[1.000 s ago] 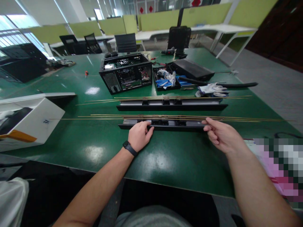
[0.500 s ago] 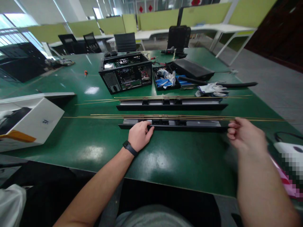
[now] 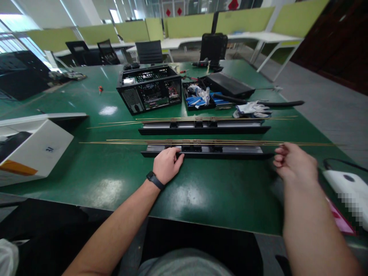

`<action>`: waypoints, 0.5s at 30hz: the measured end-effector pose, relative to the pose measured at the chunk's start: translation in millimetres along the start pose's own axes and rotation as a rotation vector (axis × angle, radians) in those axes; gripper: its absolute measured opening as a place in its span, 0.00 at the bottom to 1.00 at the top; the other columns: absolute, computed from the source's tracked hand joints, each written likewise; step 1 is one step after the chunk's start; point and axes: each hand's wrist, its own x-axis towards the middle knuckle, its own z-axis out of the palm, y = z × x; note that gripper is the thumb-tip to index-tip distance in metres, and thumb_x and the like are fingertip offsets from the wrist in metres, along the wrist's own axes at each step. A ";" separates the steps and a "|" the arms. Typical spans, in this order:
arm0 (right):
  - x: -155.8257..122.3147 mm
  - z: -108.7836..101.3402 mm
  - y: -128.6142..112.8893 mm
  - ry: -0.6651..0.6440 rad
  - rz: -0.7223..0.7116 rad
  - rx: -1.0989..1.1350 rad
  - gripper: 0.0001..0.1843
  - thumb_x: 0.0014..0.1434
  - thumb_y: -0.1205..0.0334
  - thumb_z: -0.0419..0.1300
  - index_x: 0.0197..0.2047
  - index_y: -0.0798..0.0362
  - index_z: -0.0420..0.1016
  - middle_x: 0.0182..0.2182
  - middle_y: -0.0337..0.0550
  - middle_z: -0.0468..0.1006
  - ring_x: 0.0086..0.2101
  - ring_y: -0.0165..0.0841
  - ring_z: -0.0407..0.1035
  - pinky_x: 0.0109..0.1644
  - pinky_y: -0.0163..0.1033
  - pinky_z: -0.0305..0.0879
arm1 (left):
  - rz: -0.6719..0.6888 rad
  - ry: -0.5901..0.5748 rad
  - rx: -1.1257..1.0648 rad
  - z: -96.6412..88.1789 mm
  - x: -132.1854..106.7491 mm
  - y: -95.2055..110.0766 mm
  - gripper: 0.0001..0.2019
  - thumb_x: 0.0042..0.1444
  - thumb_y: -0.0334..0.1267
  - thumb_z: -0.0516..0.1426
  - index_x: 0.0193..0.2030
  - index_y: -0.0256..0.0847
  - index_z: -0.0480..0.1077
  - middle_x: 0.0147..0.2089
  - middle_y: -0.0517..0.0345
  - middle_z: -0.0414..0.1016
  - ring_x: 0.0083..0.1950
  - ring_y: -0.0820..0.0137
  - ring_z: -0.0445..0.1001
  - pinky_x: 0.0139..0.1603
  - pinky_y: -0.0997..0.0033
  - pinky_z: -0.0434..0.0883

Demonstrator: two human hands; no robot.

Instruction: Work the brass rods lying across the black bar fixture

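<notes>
The near black rail [image 3: 201,155], with a silvery channel and dark blocks along it, lies lengthwise across the green table. My left hand [image 3: 166,164], a dark watch on its wrist, grips this rail left of its middle, fingers over the top and thumb at the front edge. Several thin brass-coloured rods [image 3: 123,142] run along the rail's far side and past both its ends. At the rail's right end my right hand [image 3: 296,161] is closed, fingertips pinched at the rods; how many it holds is hidden. A second black rail [image 3: 204,130] with similar rods lies behind.
Farther back stand an open computer case [image 3: 149,92], a tray [image 3: 199,107] with gloves, a dark flat box [image 3: 230,84] and a black tube [image 3: 284,103]. More gloves [image 3: 253,109] lie nearby. A white box [image 3: 57,149] is at left, a white device [image 3: 345,188] at right.
The whole view has shifted slightly left. Both hands keep their places at the near rail, and the longest rod's left end sits slightly farther right relative to the white box.
</notes>
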 end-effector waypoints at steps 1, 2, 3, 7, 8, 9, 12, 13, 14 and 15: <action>-9.6 5.8 0.1 -0.014 0.000 -0.007 0.09 0.69 0.69 0.62 0.35 0.52 0.70 0.23 0.34 0.71 0.14 0.21 0.57 0.14 0.28 0.47 | 0.001 0.004 0.000 -0.1 0.1 0.1 0.08 0.72 0.43 0.61 0.48 0.43 0.78 0.31 0.60 0.76 0.36 0.64 0.78 0.42 0.65 0.73; -18.2 10.9 0.1 -0.046 0.007 -0.014 0.09 0.68 0.70 0.64 0.34 0.54 0.72 0.23 0.36 0.72 0.14 0.21 0.56 0.13 0.29 0.47 | 0.003 0.008 0.000 -0.1 0.1 0.2 0.08 0.72 0.43 0.61 0.48 0.43 0.79 0.31 0.60 0.76 0.36 0.65 0.78 0.41 0.66 0.73; -25.5 15.1 0.2 -0.091 0.018 -0.024 0.09 0.68 0.70 0.65 0.34 0.55 0.73 0.23 0.38 0.74 0.13 0.21 0.55 0.12 0.29 0.46 | 0.005 0.010 0.000 -0.1 0.1 0.3 0.08 0.72 0.43 0.61 0.48 0.43 0.79 0.31 0.60 0.76 0.36 0.65 0.78 0.41 0.66 0.73; -40.5 22.8 0.5 -0.256 0.073 -0.049 0.10 0.71 0.71 0.62 0.35 0.56 0.75 0.23 0.39 0.75 0.12 0.21 0.54 0.11 0.29 0.45 | 0.016 0.019 -0.005 0.3 0.1 -0.2 0.08 0.72 0.43 0.61 0.48 0.43 0.79 0.31 0.60 0.76 0.36 0.65 0.79 0.42 0.65 0.73; -41.6 23.2 0.5 -0.280 0.087 -0.053 0.11 0.72 0.70 0.61 0.35 0.57 0.76 0.23 0.38 0.74 0.11 0.21 0.53 0.11 0.29 0.45 | 0.016 0.019 -0.006 0.4 0.1 -0.3 0.08 0.72 0.43 0.61 0.49 0.42 0.79 0.31 0.60 0.76 0.36 0.65 0.79 0.42 0.65 0.74; -42.0 23.5 0.7 -0.301 0.103 -0.060 0.11 0.73 0.70 0.60 0.36 0.57 0.77 0.22 0.38 0.73 0.11 0.21 0.52 0.11 0.28 0.45 | 0.014 0.018 -0.005 0.5 0.1 -0.4 0.08 0.72 0.43 0.61 0.49 0.42 0.79 0.31 0.60 0.77 0.36 0.64 0.79 0.43 0.65 0.74; -41.5 24.5 2.4 -0.358 0.142 -0.096 0.09 0.74 0.68 0.60 0.39 0.58 0.79 0.22 0.37 0.73 0.11 0.20 0.51 0.10 0.28 0.43 | 0.006 0.007 -0.001 0.4 0.1 -0.1 0.08 0.72 0.43 0.61 0.50 0.43 0.79 0.31 0.59 0.77 0.36 0.64 0.79 0.43 0.65 0.74; -41.3 24.9 3.3 -0.371 0.145 -0.104 0.09 0.74 0.67 0.61 0.40 0.59 0.79 0.23 0.37 0.74 0.11 0.20 0.51 0.10 0.28 0.43 | 0.005 0.005 0.000 0.3 0.1 0.1 0.08 0.72 0.43 0.61 0.50 0.43 0.79 0.31 0.59 0.77 0.36 0.64 0.79 0.43 0.65 0.74; -41.0 25.4 4.2 -0.378 0.142 -0.109 0.09 0.74 0.66 0.61 0.41 0.59 0.79 0.23 0.38 0.75 0.11 0.20 0.51 0.10 0.28 0.43 | 0.004 0.004 -0.001 0.3 0.0 0.2 0.08 0.72 0.43 0.61 0.50 0.43 0.79 0.31 0.59 0.77 0.36 0.64 0.79 0.43 0.65 0.74; -40.9 25.8 5.0 -0.381 0.139 -0.114 0.08 0.74 0.65 0.62 0.42 0.59 0.79 0.24 0.38 0.75 0.11 0.20 0.51 0.10 0.28 0.43 | 0.003 0.004 -0.001 0.2 0.0 0.3 0.08 0.72 0.43 0.61 0.49 0.43 0.79 0.31 0.59 0.77 0.37 0.64 0.79 0.43 0.65 0.74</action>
